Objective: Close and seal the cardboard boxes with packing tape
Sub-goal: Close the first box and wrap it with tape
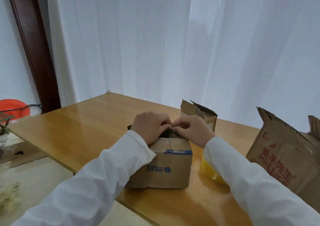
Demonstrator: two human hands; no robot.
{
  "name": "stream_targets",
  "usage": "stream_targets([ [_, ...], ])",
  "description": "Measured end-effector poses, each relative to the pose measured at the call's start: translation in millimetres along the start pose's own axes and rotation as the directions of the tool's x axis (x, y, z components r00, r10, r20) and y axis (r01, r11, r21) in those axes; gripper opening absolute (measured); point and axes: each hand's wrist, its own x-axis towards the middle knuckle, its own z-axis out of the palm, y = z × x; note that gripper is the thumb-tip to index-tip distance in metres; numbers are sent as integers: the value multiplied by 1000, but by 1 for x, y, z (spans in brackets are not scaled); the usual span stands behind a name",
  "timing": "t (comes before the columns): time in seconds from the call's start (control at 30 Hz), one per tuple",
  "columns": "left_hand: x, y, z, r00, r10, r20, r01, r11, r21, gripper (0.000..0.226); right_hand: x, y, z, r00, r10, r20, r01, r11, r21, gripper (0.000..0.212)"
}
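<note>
Tabletop [83,125] box [166,167] flaps under curled fingers [164,122].

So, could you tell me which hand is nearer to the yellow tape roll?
Right. The right hand is atop the small box, its sleeve passing over the yellow tape roll; the left hand is farther left.

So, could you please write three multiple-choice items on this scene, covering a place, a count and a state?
1. Where is the yellow round object?
A. on the floor
B. on the wooden table, under the right sleeve
C. inside a box

2. How many cardboard boxes are on the table?
A. one
B. three
C. five

3. The top flaps of the small brown cardboard box are:
A. taped shut
B. torn off
C. untaped, held by both hands

Answers: B, it sits beside the box; B, three show; C, left hand and right hand pinch them.
</note>
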Motion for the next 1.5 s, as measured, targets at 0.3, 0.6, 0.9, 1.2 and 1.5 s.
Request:
stream_targets([
  [0.3,-8,-6,7,999,28,-31,-30,997,-72,17,-5,-1,-5,976,187,110,-213,921,327,22],
  [0.6,-3,-14,4,979,-96,178,165,889,-427,36,-8,-3,-6,994,-94,-59,79,972,-221,21],
  [0.9,3,-13,5,965,-40,260,78,987,-140,26,-9,-3,0,964,-248,-95,191,895,-404,21],
  [1.2,-1,-10,11,990,-17,142,13,1000,29,29,-1,-4,5,991,-105,-89,63,922,-382,29],
  [1.5,13,-15,-10,919,-107,380,56,988,143,24,6,-2,5,996,1,-88,-15,986,-164,8],
])
